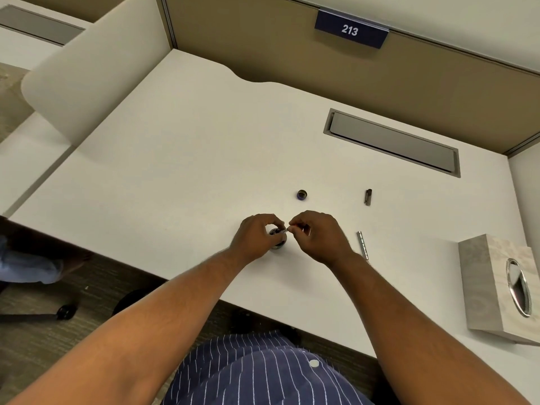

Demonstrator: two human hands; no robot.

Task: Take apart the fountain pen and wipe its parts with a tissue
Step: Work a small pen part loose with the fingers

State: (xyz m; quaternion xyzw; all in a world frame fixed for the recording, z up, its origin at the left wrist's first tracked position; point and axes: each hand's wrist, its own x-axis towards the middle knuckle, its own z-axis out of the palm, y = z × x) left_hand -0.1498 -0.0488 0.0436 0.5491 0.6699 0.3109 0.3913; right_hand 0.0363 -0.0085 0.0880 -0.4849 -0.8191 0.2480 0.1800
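My left hand [257, 235] is wrapped around a small round ink bottle [277, 242] standing on the white desk [163, 159]. My right hand [315, 233] pinches a thin pen part [285, 230], its tip pointing at the bottle's mouth. The bottle's dark lid [302, 195] lies behind my hands. A dark pen cap [368, 196] rests to the right of the lid. Beside my right wrist lies the silver pen barrel [362, 244]. A tissue box [499, 287] with an oval opening stands at the desk's right edge.
A grey cable-tray flap [391, 141] is set into the desk at the back right. Partition walls close off the back and right. A sign reading 213 [350, 30] hangs on the back wall. A chair base [65, 311] stands on the floor at left.
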